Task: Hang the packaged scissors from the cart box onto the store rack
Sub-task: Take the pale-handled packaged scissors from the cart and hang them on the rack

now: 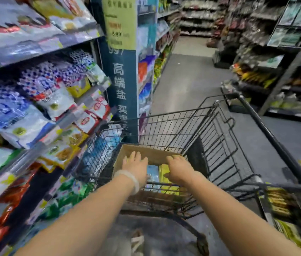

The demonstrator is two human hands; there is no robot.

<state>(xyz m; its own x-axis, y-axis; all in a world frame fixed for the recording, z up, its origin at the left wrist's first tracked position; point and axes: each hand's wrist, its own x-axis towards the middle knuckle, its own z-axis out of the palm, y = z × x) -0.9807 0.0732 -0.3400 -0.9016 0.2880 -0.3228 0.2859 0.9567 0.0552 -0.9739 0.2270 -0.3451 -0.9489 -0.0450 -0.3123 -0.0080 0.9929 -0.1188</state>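
At the near end of the cart (210,137), two bare arms reach forward over the wire rim. The left hand (136,167) wears a pale bracelet (129,179) on its wrist. Its fingers lie fairly straight and spread, pointing away over the left side of the cardboard box (146,152). It looks flat and loose; whether it rests on something under the palm cannot be told. The right hand (178,168) sits just beside it, over the right side of the box. Its fingers bend down at the tips near the far wall of the box. The picture is too blurry to tell if they hold anything.

Between the two hands, inside the box, lie flat packets (159,175), one blue and one yellow. They are under and between the hands, near the box's near edge. They are too blurred to show scissors clearly.

The box sits in the near left corner of the cart. The rest of the black wire basket stretches away to the right and far end.

On the left, shelves (40,45) full of bright bags stand close to the cart. A tall dark sign (121,85) with white writing stands past the cart's far left corner. Beyond it the grey floor (188,74) runs down the aisle, with more racks (291,58) on the right.
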